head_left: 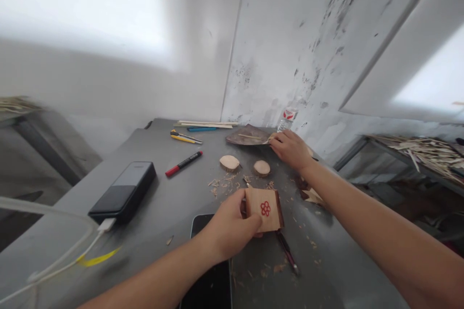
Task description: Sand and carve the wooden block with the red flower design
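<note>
My left hand (235,224) holds a small square wooden block (267,208) with a red flower drawn on its face, thumb on the front, above the near middle of the grey table. My right hand (288,147) reaches to the far side of the table, its fingers closed at the right edge of a dark brown flat piece (250,135); what they pinch is too small to make out. Two small wood slices (229,162) lie between the hands and the brown piece. A dark pen (288,253) lies just below the block.
On the grey table (141,236) are a power bank (125,188) with a white cable, a phone (208,285), a red marker (184,163), a yellow cutter (185,137), wood strips (208,123) and shavings. A bottle (287,118) stands by the wall.
</note>
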`<state>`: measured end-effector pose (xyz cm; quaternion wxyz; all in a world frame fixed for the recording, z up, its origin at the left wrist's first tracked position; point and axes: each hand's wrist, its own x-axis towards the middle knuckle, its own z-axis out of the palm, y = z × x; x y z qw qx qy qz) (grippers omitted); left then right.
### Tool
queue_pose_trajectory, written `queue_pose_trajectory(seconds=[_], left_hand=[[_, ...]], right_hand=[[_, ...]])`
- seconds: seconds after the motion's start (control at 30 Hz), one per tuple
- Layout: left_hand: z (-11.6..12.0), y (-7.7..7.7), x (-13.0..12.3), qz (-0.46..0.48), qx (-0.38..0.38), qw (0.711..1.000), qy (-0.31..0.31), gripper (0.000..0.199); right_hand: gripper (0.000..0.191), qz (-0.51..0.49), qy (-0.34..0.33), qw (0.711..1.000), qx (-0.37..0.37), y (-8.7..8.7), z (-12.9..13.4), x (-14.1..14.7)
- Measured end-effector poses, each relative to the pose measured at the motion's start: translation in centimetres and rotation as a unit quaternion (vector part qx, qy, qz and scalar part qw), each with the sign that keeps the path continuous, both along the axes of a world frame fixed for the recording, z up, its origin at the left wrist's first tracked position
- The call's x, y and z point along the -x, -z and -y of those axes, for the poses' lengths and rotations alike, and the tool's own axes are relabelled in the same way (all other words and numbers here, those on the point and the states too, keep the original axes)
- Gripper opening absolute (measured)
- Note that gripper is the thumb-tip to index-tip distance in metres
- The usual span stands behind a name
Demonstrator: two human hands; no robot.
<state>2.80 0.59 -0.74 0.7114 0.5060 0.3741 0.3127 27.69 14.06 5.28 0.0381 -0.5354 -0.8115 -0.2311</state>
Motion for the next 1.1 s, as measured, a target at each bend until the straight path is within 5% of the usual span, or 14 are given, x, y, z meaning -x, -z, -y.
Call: queue_pose_trajectory(seconds=[0.47,0.73,1.1], left_hand=[[-0.1,-0.1,0.0,0.005,0.002,1.0,0.007,0.032],[0.0,0.1,-0.1,0.015,0.004,1.0,0.008,0.033],[-0.1,0.2,0.0,0.005,0.002,1.0,0.006,0.033]], right_hand=[[0.031,-0.022,0.121,0.992,0.032,0.4,-0.7,-0.1],[0.036,-0.119,0.153,0.981,0.018,-3.1,-1.8,0.1],[0.034,-0.276,0.129,0.933,-0.194,-7.3,1.0,0.5]])
